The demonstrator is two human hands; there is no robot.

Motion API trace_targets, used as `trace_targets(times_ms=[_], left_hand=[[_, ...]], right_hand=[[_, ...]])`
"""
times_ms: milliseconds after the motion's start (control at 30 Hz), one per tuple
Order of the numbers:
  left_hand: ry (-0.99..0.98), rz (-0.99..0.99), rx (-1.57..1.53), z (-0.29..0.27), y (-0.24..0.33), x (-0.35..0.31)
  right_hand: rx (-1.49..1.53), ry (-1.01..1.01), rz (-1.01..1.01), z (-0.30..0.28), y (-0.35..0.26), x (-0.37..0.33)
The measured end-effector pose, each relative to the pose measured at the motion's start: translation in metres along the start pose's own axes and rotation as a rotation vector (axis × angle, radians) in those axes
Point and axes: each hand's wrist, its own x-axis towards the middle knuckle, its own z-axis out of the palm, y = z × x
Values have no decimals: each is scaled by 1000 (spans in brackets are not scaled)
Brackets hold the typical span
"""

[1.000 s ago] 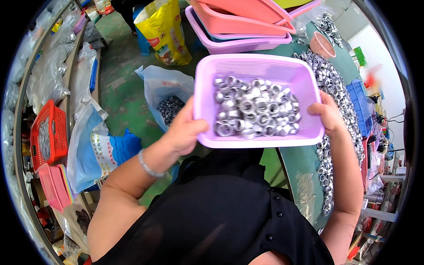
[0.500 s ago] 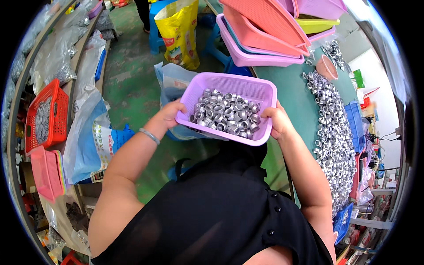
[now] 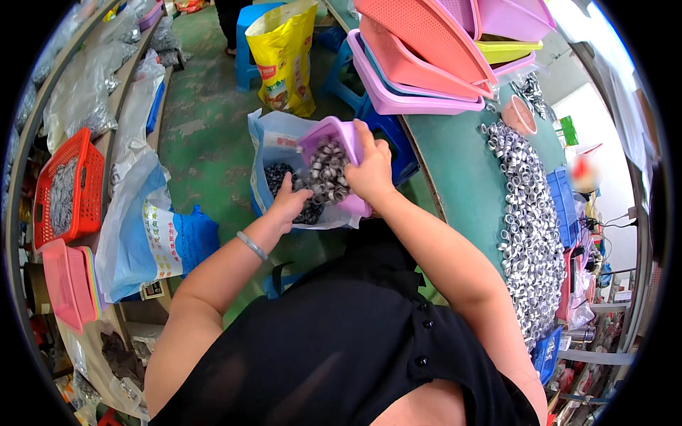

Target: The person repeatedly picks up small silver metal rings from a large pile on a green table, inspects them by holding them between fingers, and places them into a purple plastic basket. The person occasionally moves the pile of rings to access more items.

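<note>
My right hand (image 3: 371, 169) grips the rim of a purple plastic basket (image 3: 348, 133), which is tipped steeply to the left. Silvery metal rings (image 3: 328, 169) are sliding out of it, blurred at the lower left. Under the basket an upright pale blue and white woven bag (image 3: 264, 145) stands with its mouth wide. Darker-looking rings (image 3: 279, 175) lie inside that bag. My left hand (image 3: 290, 206), a bangle on its wrist, is over the near side of the bag's mouth. Its fingers are apart, beside the falling rings, and it holds nothing.
On the green table (image 3: 455, 153) to my right lies a long heap of metal rings (image 3: 529, 241). Stacked baskets (image 3: 426, 60) stand at its far end. A yellow sack (image 3: 288, 60) is on the floor beyond the bag. A red basket (image 3: 85, 184) sits on the left shelf.
The basket, held level in both hands before, has been tilted left over the bag. My left hand has let go of it, and rings are pouring out.
</note>
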Motion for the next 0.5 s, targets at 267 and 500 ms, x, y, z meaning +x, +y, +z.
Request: trace_targets(times_ms=[267,500], left_hand=[[-18,28,67,1,4,-1],[-7,49,170,-4,-16,11]], right_hand=[[-158,123,-493,-9,-21,-2],[-72,165,-541,-30,-25,-11]])
